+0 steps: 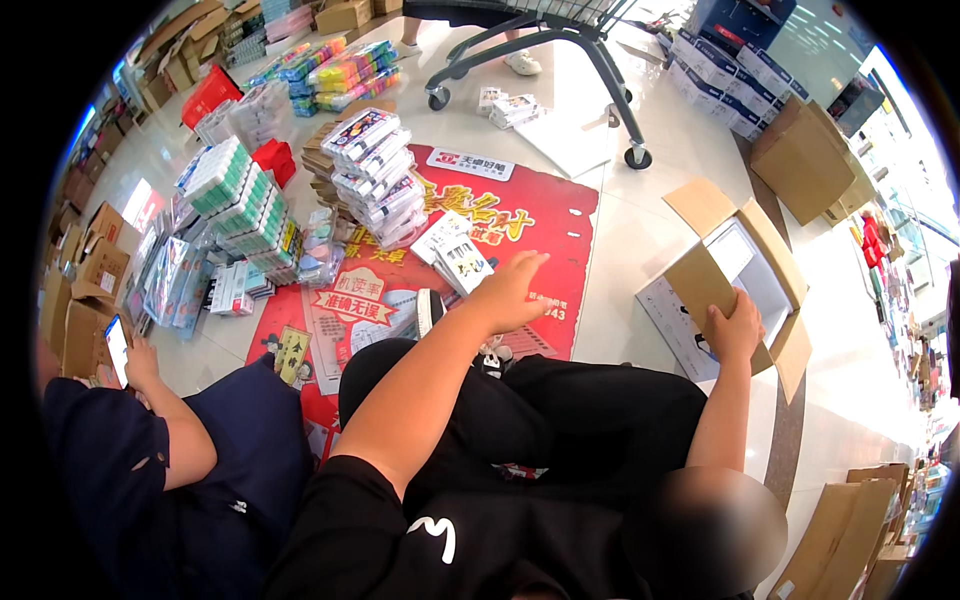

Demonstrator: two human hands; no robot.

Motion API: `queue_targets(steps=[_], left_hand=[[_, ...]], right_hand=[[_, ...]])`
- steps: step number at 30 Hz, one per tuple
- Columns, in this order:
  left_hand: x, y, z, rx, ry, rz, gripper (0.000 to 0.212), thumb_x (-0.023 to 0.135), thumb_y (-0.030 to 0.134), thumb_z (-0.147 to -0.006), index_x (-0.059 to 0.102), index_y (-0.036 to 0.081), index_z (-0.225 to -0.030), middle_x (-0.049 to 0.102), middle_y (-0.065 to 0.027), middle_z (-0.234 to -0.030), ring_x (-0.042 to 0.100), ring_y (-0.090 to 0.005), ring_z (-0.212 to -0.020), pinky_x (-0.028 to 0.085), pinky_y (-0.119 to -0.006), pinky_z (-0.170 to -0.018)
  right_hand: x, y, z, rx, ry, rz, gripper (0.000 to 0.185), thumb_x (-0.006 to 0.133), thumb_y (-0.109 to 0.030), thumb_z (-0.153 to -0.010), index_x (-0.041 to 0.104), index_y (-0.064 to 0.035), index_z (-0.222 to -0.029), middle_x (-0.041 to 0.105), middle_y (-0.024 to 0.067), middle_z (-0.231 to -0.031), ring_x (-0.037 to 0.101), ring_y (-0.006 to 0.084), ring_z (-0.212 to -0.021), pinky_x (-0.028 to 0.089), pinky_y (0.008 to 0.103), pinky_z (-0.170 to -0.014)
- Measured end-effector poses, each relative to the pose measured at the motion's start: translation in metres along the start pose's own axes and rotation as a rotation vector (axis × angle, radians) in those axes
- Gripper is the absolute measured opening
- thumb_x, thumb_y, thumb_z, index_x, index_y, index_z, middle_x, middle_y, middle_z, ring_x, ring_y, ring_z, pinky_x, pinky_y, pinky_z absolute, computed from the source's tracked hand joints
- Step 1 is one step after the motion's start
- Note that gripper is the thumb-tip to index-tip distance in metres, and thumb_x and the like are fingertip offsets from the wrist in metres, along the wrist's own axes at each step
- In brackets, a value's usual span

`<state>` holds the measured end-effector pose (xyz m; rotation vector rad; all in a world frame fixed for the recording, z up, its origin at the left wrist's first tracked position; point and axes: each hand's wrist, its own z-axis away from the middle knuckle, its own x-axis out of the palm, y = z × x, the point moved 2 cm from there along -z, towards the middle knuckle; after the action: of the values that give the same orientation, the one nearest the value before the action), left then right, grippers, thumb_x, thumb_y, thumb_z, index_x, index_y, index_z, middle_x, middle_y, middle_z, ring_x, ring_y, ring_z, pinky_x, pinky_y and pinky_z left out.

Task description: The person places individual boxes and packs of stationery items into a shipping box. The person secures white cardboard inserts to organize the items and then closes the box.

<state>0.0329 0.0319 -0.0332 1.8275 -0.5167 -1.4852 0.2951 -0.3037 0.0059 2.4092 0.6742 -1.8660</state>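
My left hand (511, 294) reaches over the red printed mat (555, 217) with its fingers apart and nothing in them. Close beyond it lie a few flat white packs (461, 259) with pictures on them, partly overlapping. On my right, an upright cardboard box (679, 326) stands on the floor with its flaps spread. My right hand (735, 326) grips the near left flap (701, 289) at its edge. White sheet-like material (731, 251) shows inside the box; its lower inside is hidden by the flap and hand.
Left of the mat rise stacks of clear marker cases (371, 165) and green-and-white packs (244, 210). A wheeled cart (540, 45) stands ahead, near another person's feet. Beside me on the left, a seated person (180, 450) holds a phone (118, 349). Cartons (806, 161) stand at right.
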Motion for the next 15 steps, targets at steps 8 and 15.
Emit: queue_targets(steps=[8, 15], left_hand=[[-0.008, -0.017, 0.018, -0.038, 0.113, 0.065, 0.072, 0.077, 0.028, -0.089, 0.046, 0.003, -0.149, 0.054, -0.0225, -0.145, 0.059, -0.034, -0.127, 0.049, -0.042, -0.106], [-0.011, 0.006, -0.088, -0.091, -0.077, 0.02, 0.063, 0.083, 0.032, -0.084, 0.061, -0.004, -0.131, 0.071, -0.0207, -0.113, 0.071, -0.0252, -0.1, 0.057, -0.037, -0.086]], right_hand=[[-0.006, -0.023, 0.025, -0.178, 0.217, 0.008, 0.059, 0.075, -0.025, -0.083, 0.056, -0.0137, -0.137, 0.051, 0.0084, -0.147, 0.041, 0.0315, -0.143, 0.027, 0.057, -0.119], [-0.022, -0.121, -0.035, -0.452, -0.092, -0.021, 0.039, 0.078, -0.033, -0.082, 0.072, -0.0225, -0.119, 0.061, 0.0054, -0.139, 0.044, 0.0318, -0.139, 0.032, 0.0577, -0.111]])
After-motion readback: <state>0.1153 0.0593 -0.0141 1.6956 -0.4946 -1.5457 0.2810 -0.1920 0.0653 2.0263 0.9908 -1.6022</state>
